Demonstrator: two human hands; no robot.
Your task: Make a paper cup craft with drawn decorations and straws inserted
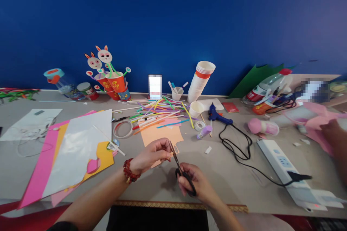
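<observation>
Black-handled scissors (185, 179) are gripped in my right hand (199, 184), its fingers through the handle loops and the blades pointing up and away. My left hand (158, 151), with a red bead bracelet at the wrist, pinches a small piece of orange paper (171, 156) beside the blades. Most of that piece is hidden by my fingers. Beneath and beyond my hands lies a larger peach-orange paper sheet (159, 135) with cut edges.
Colourful pipe cleaners (162, 106) lie heaped at the middle back. Coloured and white sheets (78, 148) are stacked at left. A blue glue gun (219, 115), its black cord and a power strip (284, 169) occupy the right. Stacked paper cups (200, 81) lean behind. Another person's hand (336, 137) holds pink material.
</observation>
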